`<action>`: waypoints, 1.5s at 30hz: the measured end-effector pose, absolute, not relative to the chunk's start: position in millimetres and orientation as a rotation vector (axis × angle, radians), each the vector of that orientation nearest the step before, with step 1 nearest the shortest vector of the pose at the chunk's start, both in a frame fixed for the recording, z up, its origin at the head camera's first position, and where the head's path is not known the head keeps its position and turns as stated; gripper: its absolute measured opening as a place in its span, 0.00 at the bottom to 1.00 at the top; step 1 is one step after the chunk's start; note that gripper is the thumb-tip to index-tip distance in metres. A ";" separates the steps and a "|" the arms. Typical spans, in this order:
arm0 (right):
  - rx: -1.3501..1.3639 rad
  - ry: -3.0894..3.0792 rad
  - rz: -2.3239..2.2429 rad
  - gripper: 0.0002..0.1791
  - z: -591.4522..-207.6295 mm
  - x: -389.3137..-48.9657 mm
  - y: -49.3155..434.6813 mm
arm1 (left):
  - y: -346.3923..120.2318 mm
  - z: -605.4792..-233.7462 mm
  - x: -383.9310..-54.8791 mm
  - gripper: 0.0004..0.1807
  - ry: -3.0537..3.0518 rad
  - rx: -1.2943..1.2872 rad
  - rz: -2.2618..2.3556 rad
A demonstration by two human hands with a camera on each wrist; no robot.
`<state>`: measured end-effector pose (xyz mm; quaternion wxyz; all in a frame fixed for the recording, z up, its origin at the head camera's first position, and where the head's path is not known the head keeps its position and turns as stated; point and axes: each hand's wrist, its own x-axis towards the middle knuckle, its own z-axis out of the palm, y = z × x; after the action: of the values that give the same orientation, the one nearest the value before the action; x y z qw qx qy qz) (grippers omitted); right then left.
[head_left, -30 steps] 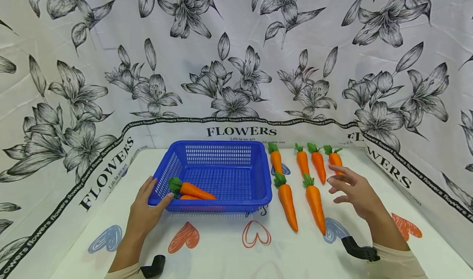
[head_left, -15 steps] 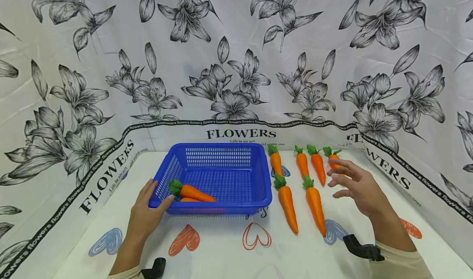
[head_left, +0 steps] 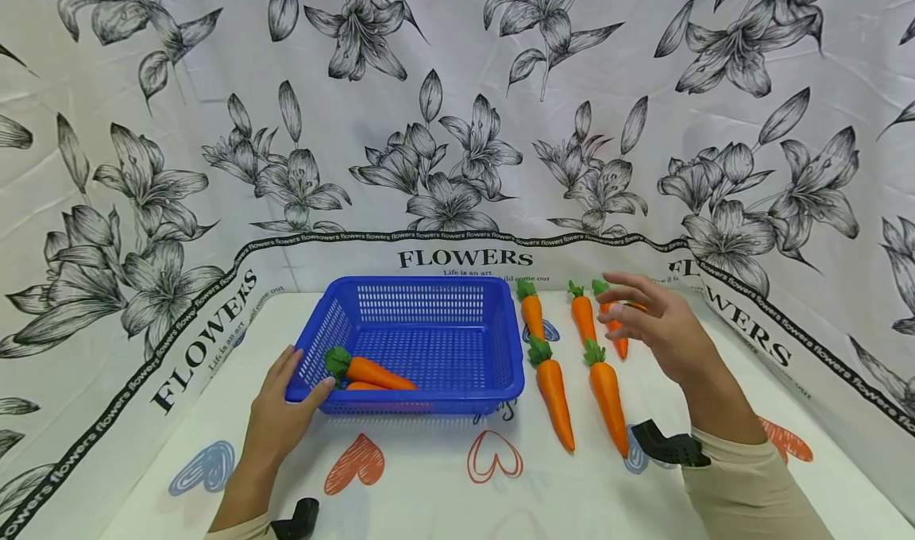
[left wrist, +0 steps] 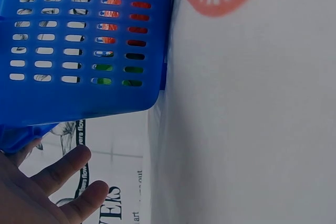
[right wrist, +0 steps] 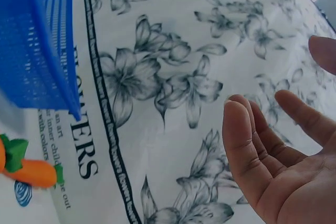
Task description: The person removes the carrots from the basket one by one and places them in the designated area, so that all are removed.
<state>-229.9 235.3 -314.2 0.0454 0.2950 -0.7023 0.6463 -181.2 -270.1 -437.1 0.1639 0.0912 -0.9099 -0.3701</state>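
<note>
A blue plastic basket stands on the table with two orange carrots inside its near left corner. My left hand rests at that corner, thumb over the front rim and fingers spread along the left side. In the left wrist view two of its fingers stick out straight beside the basket. My right hand hovers over the far right carrots, fingers loosely bent and apart, holding nothing. It partly covers a far carrot and hides most of the one behind it.
Right of the basket, more carrots lie in two rows: a near pair, one carrot and another carrot, with several farther back, such as the carrot. A flower-printed curtain hangs behind the white table.
My right hand has risen and moved left over the far carrots, still holding nothing. My left hand and the basket stay in place.
</note>
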 end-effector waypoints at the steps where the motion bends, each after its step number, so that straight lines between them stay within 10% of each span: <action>1: 0.909 -2.138 1.979 0.23 -311.9 -230.8 232.2 | -270.2 -437.1 -181.2 0.47 -2.594 0.259 -1.057; 45: 1.219 -2.302 1.999 0.30 -293.2 -278.8 103.6 | -272.5 -434.5 -180.4 0.49 -2.610 0.254 -1.066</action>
<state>-278.8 103.6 -293.2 -0.0709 0.3702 -0.6993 0.6074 -180.4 -272.5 -434.5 0.1551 0.0887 -0.9109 -0.3720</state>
